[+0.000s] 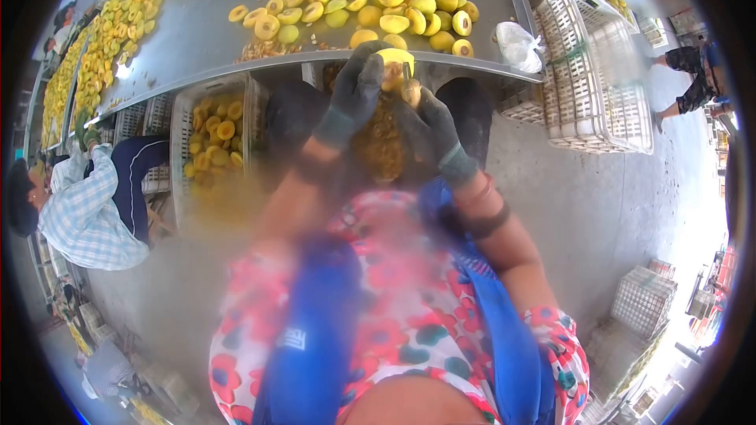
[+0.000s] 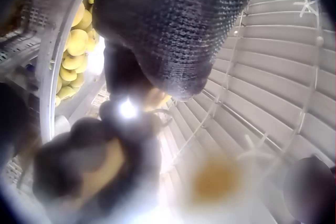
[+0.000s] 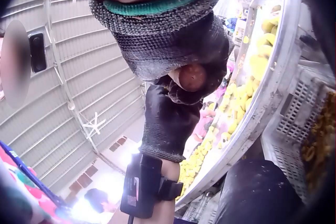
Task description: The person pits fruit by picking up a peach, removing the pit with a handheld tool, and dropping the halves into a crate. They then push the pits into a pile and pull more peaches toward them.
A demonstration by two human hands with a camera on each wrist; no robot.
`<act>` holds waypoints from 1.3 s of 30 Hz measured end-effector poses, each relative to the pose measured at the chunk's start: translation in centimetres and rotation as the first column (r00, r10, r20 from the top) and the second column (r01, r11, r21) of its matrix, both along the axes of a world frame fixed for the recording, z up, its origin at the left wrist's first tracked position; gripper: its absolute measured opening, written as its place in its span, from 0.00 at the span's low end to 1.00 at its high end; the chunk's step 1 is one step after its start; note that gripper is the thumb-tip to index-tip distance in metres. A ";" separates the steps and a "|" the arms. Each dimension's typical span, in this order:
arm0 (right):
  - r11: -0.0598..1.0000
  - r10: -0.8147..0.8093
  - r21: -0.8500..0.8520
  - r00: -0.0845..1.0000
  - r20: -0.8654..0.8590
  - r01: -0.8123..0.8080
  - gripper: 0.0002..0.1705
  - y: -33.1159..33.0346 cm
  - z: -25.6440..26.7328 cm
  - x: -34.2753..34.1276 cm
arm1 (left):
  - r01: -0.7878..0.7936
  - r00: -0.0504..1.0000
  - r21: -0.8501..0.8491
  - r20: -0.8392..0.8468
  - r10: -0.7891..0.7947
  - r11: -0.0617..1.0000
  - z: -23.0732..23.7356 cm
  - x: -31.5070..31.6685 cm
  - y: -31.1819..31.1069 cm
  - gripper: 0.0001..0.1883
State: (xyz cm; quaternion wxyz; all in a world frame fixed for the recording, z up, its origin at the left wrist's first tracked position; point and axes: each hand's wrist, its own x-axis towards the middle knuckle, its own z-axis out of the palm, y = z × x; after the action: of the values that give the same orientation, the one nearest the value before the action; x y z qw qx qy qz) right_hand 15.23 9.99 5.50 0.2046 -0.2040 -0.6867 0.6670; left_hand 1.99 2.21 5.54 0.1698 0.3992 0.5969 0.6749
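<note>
Fruit-processing workshop, housed in a large shed. Before you: one metal worktable (image 1: 228,8) with a raised rim, bearing heaps of halved yellow fruit (image 1: 394,24). To your left: a long spread of the same fruit, and a worker (image 1: 90,224) in a checked shirt beside the table. Near your leg: one fruit-filled plastic crate (image 1: 179,118). To your right: pale perforated crates (image 1: 571,102), stacked, on a bare grey floor (image 1: 567,181). Above you: a ribbed roof (image 2: 283,77) with ceiling fans (image 2: 306,6).
</note>
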 end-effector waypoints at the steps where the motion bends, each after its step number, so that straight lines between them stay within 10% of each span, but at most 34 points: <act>1: 0.998 0.015 -0.066 0.999 -0.038 -0.017 0.11 -0.1 0.1 0.1 | 0.003 0.998 0.089 0.060 -0.008 0.996 -0.2 0.2 0.3 0.18; 3: 0.978 -0.020 -0.208 0.996 -0.082 0.003 0.10 -0.6 -1.0 -0.4 | -0.052 0.998 0.078 -0.019 0.053 0.996 -2.3 0.2 0.4 0.16; 9: 0.805 -0.150 0.554 0.977 -0.154 0.211 0.12 -0.2 -0.2 0.3 | -0.210 0.935 -0.072 -0.306 0.179 0.975 -3.5 0.1 0.6 0.18; 11: 0.849 -0.068 0.508 0.983 -0.171 0.147 0.14 -0.2 0.0 0.6 | -0.232 0.938 -0.079 -0.281 0.202 0.969 -2.3 0.7 0.9 0.20; 13: 0.962 -0.009 -0.270 0.981 -0.195 -0.045 0.15 -0.7 1.9 1.1 | -0.248 0.952 -0.077 -0.202 0.228 0.966 -1.8 1.1 0.9 0.21; 17: 0.982 -0.104 0.134 0.974 -0.203 0.133 0.17 -0.6 -0.1 0.5 | -0.116 0.963 0.068 0.251 0.095 0.991 -0.6 2.2 1.4 0.24; 22: 0.782 -0.416 0.479 0.906 -0.078 0.400 0.18 -4.1 3.6 0.7 | 0.103 0.913 0.361 0.334 -0.232 0.927 1.2 3.3 1.2 0.28; 27: 0.938 -0.201 0.281 0.979 -0.038 0.204 0.16 -2.0 1.7 0.2 | 0.002 0.930 0.206 0.360 -0.078 0.979 1.1 3.5 1.1 0.26; 29: 0.995 -0.043 0.076 0.968 -0.247 0.063 0.15 -0.6 -0.3 -0.1 | -0.091 0.994 0.020 0.057 0.090 0.996 1.2 2.9 0.7 0.24; 31: 0.912 -0.220 0.388 0.958 0.184 0.135 0.13 -2.4 6.7 2.0 | -0.252 0.919 -0.114 -0.340 0.201 0.961 1.3 2.7 0.3 0.20; 32: 0.920 -0.170 0.370 0.982 0.084 0.128 0.12 -1.4 4.6 1.8 | -0.294 0.893 -0.133 -0.392 0.222 0.946 0.3 2.1 0.1 0.20; 34: 0.949 -0.054 0.304 0.991 -0.121 0.089 0.11 -0.1 -0.6 0.3 | -0.357 0.928 0.038 0.127 0.350 0.933 -3.9 1.7 1.5 0.19; 36: 0.929 -0.019 0.361 0.985 -0.170 0.080 0.10 -1.0 -1.8 -1.4 | -0.431 0.901 -0.025 0.037 0.432 0.902 -3.5 0.7 0.7 0.15; 38: 0.997 0.049 0.065 0.998 0.030 -0.051 0.10 -1.1 -0.1 -0.4 | -0.285 0.819 -0.287 0.423 0.388 0.914 1.6 0.7 0.6 0.14; 39: 0.927 0.198 -0.348 0.970 0.140 -0.139 0.10 -0.6 2.0 0.3 | -0.262 0.772 -0.239 0.529 0.352 0.935 1.3 0.3 0.9 0.15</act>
State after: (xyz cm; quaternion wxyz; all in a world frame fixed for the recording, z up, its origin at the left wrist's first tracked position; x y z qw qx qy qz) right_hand 15.49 9.35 7.52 0.0483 -0.2331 -0.5932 0.7691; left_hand 2.34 3.13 6.88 0.2554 0.0649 0.6266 0.7334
